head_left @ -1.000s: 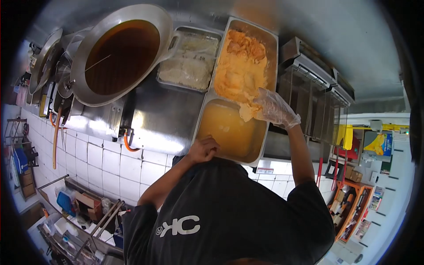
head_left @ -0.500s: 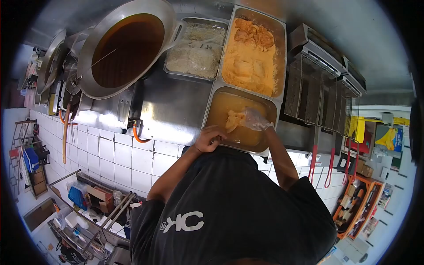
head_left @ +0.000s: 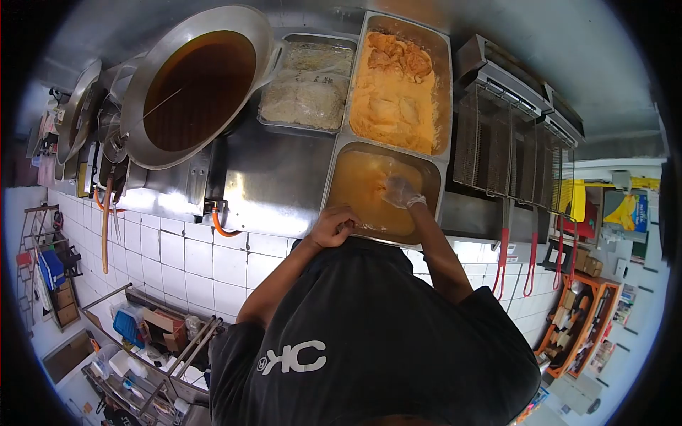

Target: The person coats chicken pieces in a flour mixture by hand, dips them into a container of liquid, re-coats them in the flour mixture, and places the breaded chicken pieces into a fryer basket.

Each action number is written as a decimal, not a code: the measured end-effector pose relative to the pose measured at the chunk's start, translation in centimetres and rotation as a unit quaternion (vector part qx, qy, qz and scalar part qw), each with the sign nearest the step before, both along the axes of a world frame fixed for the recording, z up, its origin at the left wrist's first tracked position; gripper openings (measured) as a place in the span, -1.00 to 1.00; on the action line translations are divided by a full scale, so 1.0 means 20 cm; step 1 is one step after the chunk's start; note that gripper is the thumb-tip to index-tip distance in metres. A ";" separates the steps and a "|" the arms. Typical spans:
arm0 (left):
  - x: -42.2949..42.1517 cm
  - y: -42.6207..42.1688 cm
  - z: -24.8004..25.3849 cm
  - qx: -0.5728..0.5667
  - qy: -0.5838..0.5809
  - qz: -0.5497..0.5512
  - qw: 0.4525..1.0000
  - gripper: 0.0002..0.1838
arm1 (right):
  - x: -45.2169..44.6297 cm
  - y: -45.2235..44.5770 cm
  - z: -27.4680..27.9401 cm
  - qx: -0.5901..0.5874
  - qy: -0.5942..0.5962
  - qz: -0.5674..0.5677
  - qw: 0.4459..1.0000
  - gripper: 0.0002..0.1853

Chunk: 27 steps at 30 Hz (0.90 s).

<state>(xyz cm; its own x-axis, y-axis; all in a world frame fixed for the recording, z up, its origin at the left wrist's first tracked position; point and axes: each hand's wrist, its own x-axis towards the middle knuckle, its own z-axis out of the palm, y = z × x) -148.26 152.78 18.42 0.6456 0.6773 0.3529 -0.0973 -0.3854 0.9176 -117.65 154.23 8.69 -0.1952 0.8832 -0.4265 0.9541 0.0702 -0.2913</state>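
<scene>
My gloved right hand (head_left: 403, 193) sits partly submerged in liquid (head_left: 355, 177); openness and hold, I cannot tell. My left hand (head_left: 334, 227), half-curled at the pan (head_left: 435, 181): hold undetermined.

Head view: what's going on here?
A person's gloved right hand is dipped into a tray of yellowish liquid, beside a blurred orange clump; whether it grips that is unclear. The bare left hand is curled at the tray's near left corner. The adjoining tray holds orange powder and coated pieces, and a wok of dark liquid stands left.
</scene>
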 end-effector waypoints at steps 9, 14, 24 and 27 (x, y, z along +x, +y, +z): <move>0.00 0.00 -0.01 -0.035 -0.002 -0.011 0.999 -0.73 | -0.11 0.05 0.45 -0.048 0.130 -0.046 0.989 -0.64; 0.00 0.00 -0.01 -0.020 -0.003 -0.015 1.000 -0.72 | -0.05 -0.06 0.57 0.126 0.023 0.035 0.991 -0.66; 0.00 0.01 -0.01 -0.038 -0.002 -0.023 0.999 -0.73 | -0.04 -0.12 0.97 0.190 0.018 0.033 0.981 -0.58; 0.00 0.01 -0.01 -0.007 -0.002 -0.021 1.000 -0.76 | -0.02 -0.12 0.93 0.128 0.009 0.000 0.992 -0.44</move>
